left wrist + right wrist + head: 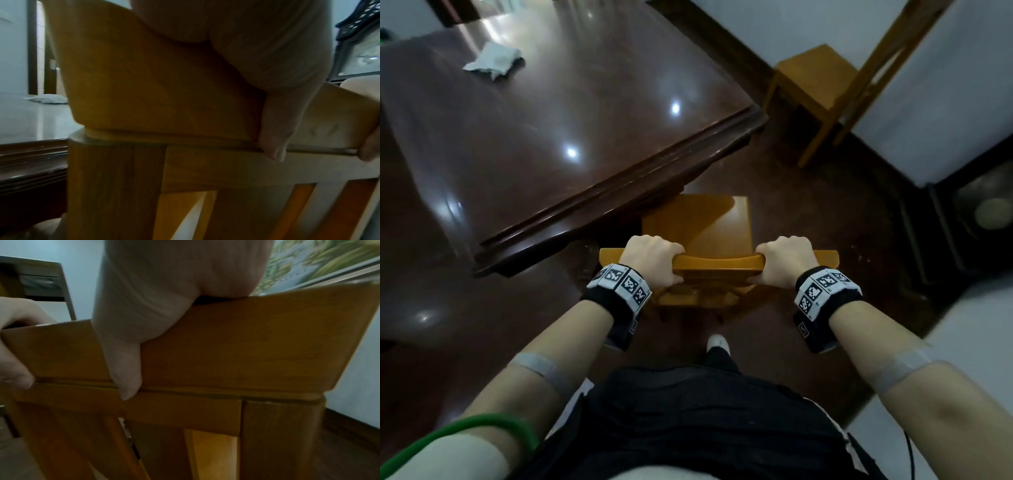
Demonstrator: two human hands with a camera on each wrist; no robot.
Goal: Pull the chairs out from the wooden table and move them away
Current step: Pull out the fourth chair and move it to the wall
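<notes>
A yellow wooden chair (717,229) stands in front of me, its seat's far left corner under the edge of the dark wooden table (534,144). My left hand (654,262) grips the left part of the chair's top rail (719,263), fingers over the front and thumb behind. My right hand (780,262) grips the right part of the same rail. In the left wrist view my left hand's thumb (275,139) presses the rail's back (164,97). In the right wrist view my right hand's thumb (125,369) lies down the rail (246,345).
A second yellow chair (815,75) stands against the white wall at the upper right. A crumpled white cloth (494,61) lies on the table. A dark cabinet (962,222) is at the right. Dark floor (808,192) lies between table and wall. My foot (717,344) is behind the chair.
</notes>
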